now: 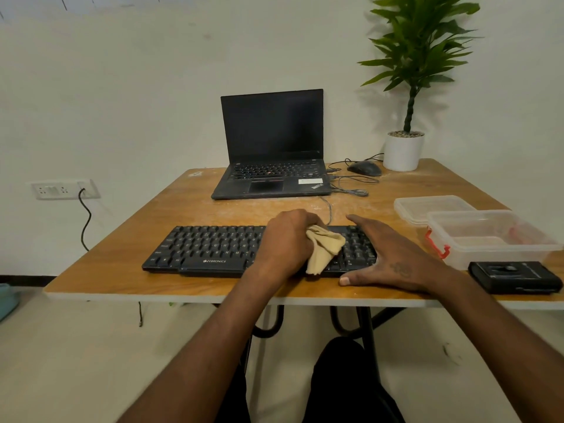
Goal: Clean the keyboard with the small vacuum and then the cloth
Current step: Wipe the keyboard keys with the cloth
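A black keyboard [210, 248] lies near the front edge of the wooden table [189, 206]. My left hand [285, 242] grips a bunched beige cloth [324, 248] and holds it on the keys right of the keyboard's middle. My right hand [393, 254] lies flat over the keyboard's right end, fingers straight, thumb on the table in front of it. A small black device [514, 276], possibly the small vacuum, rests at the table's front right corner, apart from both hands.
An open black laptop [271, 148] stands at the back centre, with a black mouse [364, 168] and cables to its right. A potted plant [404, 149] occupies the back right corner. Two clear plastic containers [488, 236] sit on the right.
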Tool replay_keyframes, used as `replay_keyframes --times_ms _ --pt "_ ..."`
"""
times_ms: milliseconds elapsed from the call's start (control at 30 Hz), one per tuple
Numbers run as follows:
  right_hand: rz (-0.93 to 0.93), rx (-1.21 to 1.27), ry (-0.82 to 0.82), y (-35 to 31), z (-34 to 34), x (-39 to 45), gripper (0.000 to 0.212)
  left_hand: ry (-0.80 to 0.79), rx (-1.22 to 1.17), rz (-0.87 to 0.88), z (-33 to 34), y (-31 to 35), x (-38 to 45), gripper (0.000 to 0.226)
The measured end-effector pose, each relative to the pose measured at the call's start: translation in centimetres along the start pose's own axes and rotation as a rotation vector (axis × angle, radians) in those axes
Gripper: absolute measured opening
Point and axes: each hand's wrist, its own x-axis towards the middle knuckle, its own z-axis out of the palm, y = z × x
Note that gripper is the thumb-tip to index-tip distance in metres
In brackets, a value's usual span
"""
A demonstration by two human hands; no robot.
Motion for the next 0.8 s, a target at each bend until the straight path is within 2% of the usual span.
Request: replay_keyframes --times_ms 167,267,467,800 --pt "-0.006 -0.010 0.003 -0.1 0.0 0.1 0.130 -0.029 -0.072 0.064 1.2 1.7 0.8 0.026" --pt "-0.006 -0.010 0.003 0.0 0.1 0.1 0.130 -0.004 0.003 0.066 1.0 0.9 0.8 0.027" --pt "0.004 0.004 -0.002 0.1 0.1 0.1 0.129 0.066 0.147 -0.060 -1.3 -3.3 0.4 0.038" --pt "0.002 0.007 0.001 -0.2 -0.1 -0.1 0.129 0.002 0.010 -0.041 1.2 -1.4 4.2 0.032"
